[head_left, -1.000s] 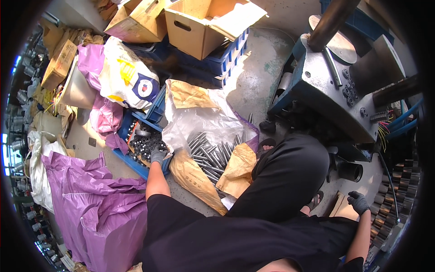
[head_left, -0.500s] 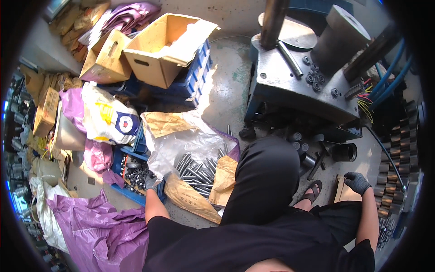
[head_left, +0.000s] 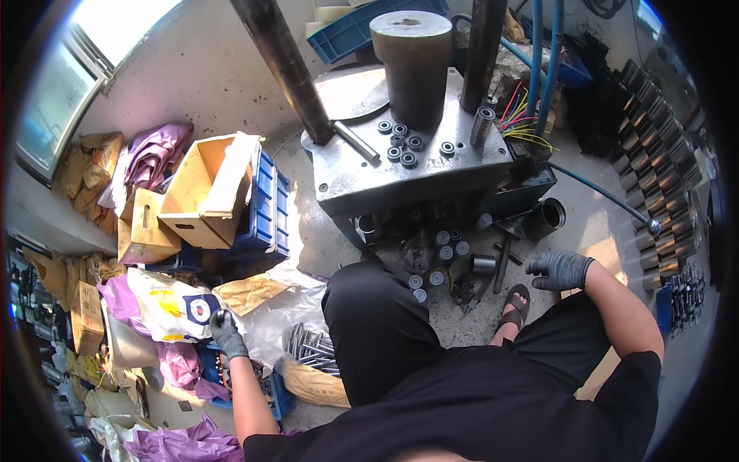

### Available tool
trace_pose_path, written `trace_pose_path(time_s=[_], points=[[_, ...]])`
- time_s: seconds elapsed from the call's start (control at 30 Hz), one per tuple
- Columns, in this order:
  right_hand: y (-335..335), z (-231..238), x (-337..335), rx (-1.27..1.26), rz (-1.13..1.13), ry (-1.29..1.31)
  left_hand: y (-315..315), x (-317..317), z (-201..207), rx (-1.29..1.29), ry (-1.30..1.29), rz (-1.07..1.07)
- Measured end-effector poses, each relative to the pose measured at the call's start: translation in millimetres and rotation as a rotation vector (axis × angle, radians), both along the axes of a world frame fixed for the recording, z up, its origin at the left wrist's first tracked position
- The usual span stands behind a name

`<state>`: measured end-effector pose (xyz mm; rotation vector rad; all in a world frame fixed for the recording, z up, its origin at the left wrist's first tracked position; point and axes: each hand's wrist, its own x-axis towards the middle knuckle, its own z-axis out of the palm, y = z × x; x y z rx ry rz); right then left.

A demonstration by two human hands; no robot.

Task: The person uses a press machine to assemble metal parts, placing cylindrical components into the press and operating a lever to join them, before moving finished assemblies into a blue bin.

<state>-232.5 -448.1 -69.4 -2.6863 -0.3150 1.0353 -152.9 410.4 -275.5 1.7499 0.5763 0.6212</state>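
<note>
My left hand (head_left: pixel 228 336), in a grey glove, is raised beside a white bag (head_left: pixel 168 306) with yellow and blue print. Its fingers are bent together, and anything between them is too small to make out. Below it, a blue bin (head_left: pixel 283 396) holds dark round parts, partly hidden by my forearm. Metal rods (head_left: pixel 311 348) lie in an opened plastic-lined sack (head_left: pixel 271 322) to the right of this hand. My right hand (head_left: pixel 560 271), also gloved, hovers above my right knee with its fingers apart and nothing in them.
Ahead stands a press table (head_left: pixel 400 189) with dark columns, a thick cylinder (head_left: pixel 412 65), a loose rod (head_left: pixel 356 142) and several bearings (head_left: pixel 409 159). More bearings and a hammer (head_left: pixel 502 263) lie beneath. Cardboard boxes (head_left: pixel 204 227) stand left; stacked metal cylinders (head_left: pixel 650 185) line the right.
My view has tilted up toward the press. My left hand has come away from the sack's edge and up beside the white bag. The right hand has moved inward, its fingers more spread.
</note>
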Motion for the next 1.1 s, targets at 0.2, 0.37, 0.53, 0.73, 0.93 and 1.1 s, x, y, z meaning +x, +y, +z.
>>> trace_pose_path(time_s=[0.2, 0.37, 0.53, 0.73, 0.93, 1.1], points=[[13.2, 3.1, 0.5, 0.070, 0.287, -0.115, -243.4, 130.3, 173.3, 0.282, -0.169, -0.633], [20.6, -1.0, 8.0, -0.006, 0.295, 0.030, -444.4, 190.1, 232.6, 0.698, -0.226, -1.045], [25.0, 10.6, 10.8, 0.205, 0.227, -0.167, -564.5, 211.4, 227.4, 0.913, -0.197, -1.022], [18.7, 14.1, 7.9, 0.170, 0.195, -0.154, -589.2, 196.2, 203.6, 1.127, -0.250, -0.857], [7.2, 26.8, -3.0, 0.224, 0.180, -0.138, -593.5, 189.4, 193.8, 1.248, -0.252, -0.839], [4.4, 32.5, -5.3, 0.204, 0.148, -0.124, -597.5, 195.7, 194.7, 1.234, -0.102, -0.866]])
